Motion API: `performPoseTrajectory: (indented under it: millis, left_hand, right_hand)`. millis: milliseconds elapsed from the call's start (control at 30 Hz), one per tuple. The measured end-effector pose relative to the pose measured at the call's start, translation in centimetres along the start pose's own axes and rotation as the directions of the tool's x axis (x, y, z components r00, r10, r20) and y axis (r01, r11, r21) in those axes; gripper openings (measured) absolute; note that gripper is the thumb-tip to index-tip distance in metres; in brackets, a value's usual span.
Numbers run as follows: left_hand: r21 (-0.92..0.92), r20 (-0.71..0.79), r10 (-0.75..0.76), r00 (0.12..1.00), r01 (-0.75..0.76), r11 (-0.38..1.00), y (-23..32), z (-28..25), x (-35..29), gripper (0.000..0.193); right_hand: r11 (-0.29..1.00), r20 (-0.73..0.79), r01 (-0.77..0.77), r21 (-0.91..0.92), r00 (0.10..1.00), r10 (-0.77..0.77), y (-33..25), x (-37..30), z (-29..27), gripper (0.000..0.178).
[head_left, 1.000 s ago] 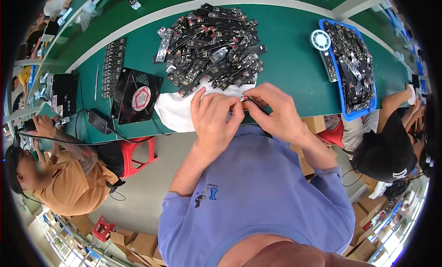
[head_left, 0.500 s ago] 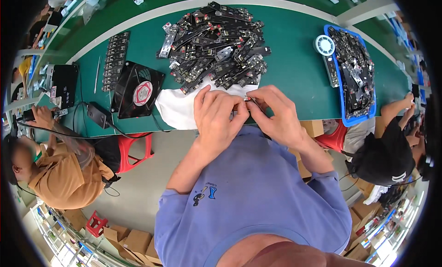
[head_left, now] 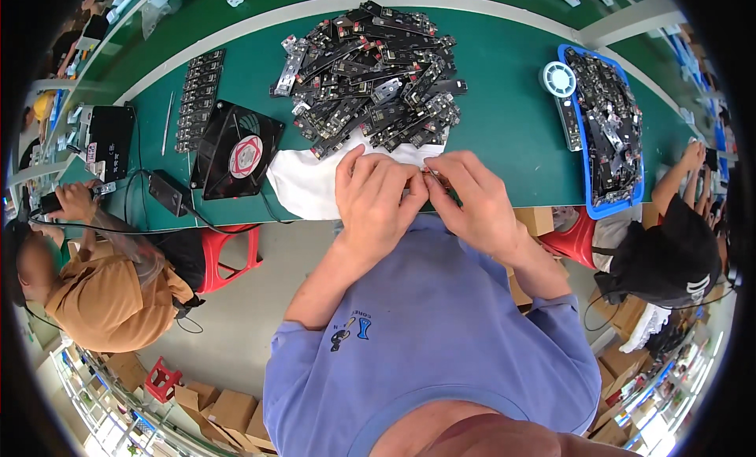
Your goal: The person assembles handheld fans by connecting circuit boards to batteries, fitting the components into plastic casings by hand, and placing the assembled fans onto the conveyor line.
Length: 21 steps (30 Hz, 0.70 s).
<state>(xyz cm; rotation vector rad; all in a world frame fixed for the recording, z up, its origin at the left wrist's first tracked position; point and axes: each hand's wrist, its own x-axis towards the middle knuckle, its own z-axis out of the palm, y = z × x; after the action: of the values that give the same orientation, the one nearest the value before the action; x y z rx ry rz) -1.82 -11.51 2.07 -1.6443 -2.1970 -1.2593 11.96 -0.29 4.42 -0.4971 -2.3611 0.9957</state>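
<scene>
My left hand (head_left: 376,201) and my right hand (head_left: 475,197) meet at the table's front edge, fingertips pinched together. Between them is a small dark part (head_left: 450,192) with a reddish tip, mostly hidden by my fingers; its exact kind does not show. A white cloth (head_left: 303,185) lies under and beside my left hand. Just beyond my hands rises a large heap of narrow black circuit boards (head_left: 370,79), some with silvery metal pieces and red spots.
A black fan (head_left: 236,152), a power adapter (head_left: 169,194) with cables, and a row of boards (head_left: 200,101) are on the left. At the right stands a blue tray (head_left: 588,173) full of boards, with a round white object (head_left: 558,79) beside it. Co-workers sit on both sides.
My hands stay together at nearly the same spot, with the right fingers shifted slightly around the small part. The view has moved a little. The person on the right has shifted their arms.
</scene>
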Motion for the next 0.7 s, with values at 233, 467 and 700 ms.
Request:
performPoseTrajectory:
  millis: [233, 467, 700]
  left_hand:
    - [0.000, 0.030, -0.003, 1.000, 0.003, 1.000, -0.2, 0.0, 0.0, 0.014]
    - [-0.020, 0.062, 0.032, 0.998, -0.031, 0.999, -0.4, -0.1, 0.2, 0.014]
    - [0.005, 0.093, 0.057, 0.994, -0.058, 0.998, -0.4, -0.4, 0.1, 0.015]
  right_hand:
    - [0.990, 0.055, -0.084, 0.113, 0.995, 0.078, 0.5, 0.4, -0.1, 0.026]
    - [0.997, -0.001, -0.058, 0.053, 0.998, 0.058, 0.9, 0.0, 0.6, 0.023]
    - [0.999, 0.040, 0.044, 0.017, 0.998, -0.045, 1.3, 0.6, 0.2, 0.024]
